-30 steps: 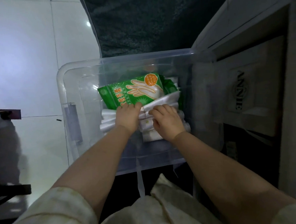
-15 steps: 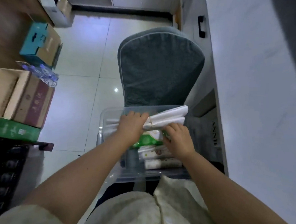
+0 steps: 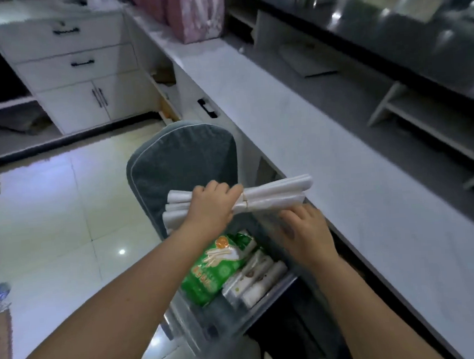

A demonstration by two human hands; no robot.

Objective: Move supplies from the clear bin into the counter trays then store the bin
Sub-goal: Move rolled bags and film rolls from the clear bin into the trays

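Nearest the camera, two bare forearms reach forward over the clear bin, which sits low in front of the person, between the tiled floor on the left and the tabletop on the right. Inside the bin lies one green packet of gloves printed with a white hand, its long axis running from near-left to far-right, and just beside it on the right at least two white rolls in clear wrap lying along the same line; their exact number is hard to tell. Above the bin, the right hand hovers with its fingers spread and loose, grasping nothing, just under the bundle's right half. The left hand is clenched around one bundle of white bags, its grip closed near the bundle's tied middle. The bundle is held in the air over the far end of the bin, its long axis lying roughly level from left to right, the right end tipped slightly upward and reaching toward the edge of the tabletop. Behind it stands one grey-blue cushioned chair back. Farther off, white cabinets with dark handles line the wall, and one pink bag stands on the far end of the tabletop
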